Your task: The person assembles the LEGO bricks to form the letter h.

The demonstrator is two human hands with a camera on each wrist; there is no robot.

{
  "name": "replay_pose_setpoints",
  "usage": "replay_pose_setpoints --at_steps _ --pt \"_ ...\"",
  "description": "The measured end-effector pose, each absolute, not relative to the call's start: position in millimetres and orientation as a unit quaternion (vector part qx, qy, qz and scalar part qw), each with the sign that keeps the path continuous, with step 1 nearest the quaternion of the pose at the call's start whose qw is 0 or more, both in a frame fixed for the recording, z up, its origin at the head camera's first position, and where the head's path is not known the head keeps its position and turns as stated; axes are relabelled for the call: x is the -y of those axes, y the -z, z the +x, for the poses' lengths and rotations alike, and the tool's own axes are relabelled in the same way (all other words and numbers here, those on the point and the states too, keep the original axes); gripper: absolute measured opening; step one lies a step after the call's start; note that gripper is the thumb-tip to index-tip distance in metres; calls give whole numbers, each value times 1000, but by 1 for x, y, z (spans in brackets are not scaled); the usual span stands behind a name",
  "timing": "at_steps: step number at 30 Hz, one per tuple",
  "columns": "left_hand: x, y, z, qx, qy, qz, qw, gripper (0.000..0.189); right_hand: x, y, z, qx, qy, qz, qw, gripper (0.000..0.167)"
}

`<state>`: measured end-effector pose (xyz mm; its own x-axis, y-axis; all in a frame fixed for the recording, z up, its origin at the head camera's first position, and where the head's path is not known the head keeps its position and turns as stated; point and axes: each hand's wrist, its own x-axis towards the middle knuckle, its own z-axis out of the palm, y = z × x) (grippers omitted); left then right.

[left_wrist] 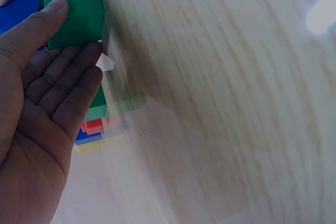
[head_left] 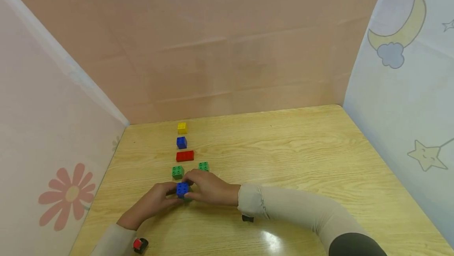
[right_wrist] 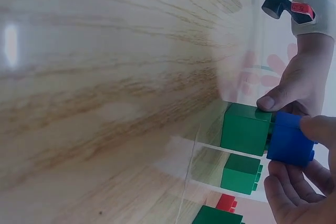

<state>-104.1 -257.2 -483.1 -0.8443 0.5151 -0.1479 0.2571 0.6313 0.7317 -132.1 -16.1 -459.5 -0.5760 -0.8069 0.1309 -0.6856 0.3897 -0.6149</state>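
Observation:
A blue toy brick (head_left: 182, 189) sits over a green brick (right_wrist: 244, 129) standing on the table at the front left. In the right wrist view a narrow gap with studs shows between the two. My right hand (head_left: 211, 188) pinches the blue brick between thumb and fingers. From the other side my left hand (head_left: 159, 200) holds the green brick, its thumb against one face and its fingers at another. Just behind are a green brick (head_left: 177, 172) and, partly covered by my right hand, another green brick (head_left: 203, 166).
Farther back a red brick (head_left: 185, 156), a second blue brick (head_left: 181, 142) and a yellow brick (head_left: 182, 128) lie in a line. Around the wooden table (head_left: 283, 149) rise a tan back sheet (head_left: 230, 51) and printed side sheets (head_left: 400, 102).

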Motion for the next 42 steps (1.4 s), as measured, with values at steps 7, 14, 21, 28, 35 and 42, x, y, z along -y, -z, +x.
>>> replay_pose_setpoints --at_steps 7,14,21,28,35,42 --pt "257 484 -105 -886 -372 214 177 38 18 459 -132 -829 307 -458 93 38" --pt "255 482 -106 -884 -378 212 177 34 18 456 -131 -832 306 -452 96 37" --pt "254 481 -104 -882 -381 210 179 32 19 453 -130 -835 303 -449 101 35" --pt "255 482 -104 -881 -381 214 181 34 19 452 -129 -838 296 -446 106 35" --pt "254 481 -104 -880 -378 225 179 40 20 451 -131 -841 297 -440 104 32" --pt "254 479 -104 -884 -372 217 182 40 19 451 -131 -843 286 -446 88 31"
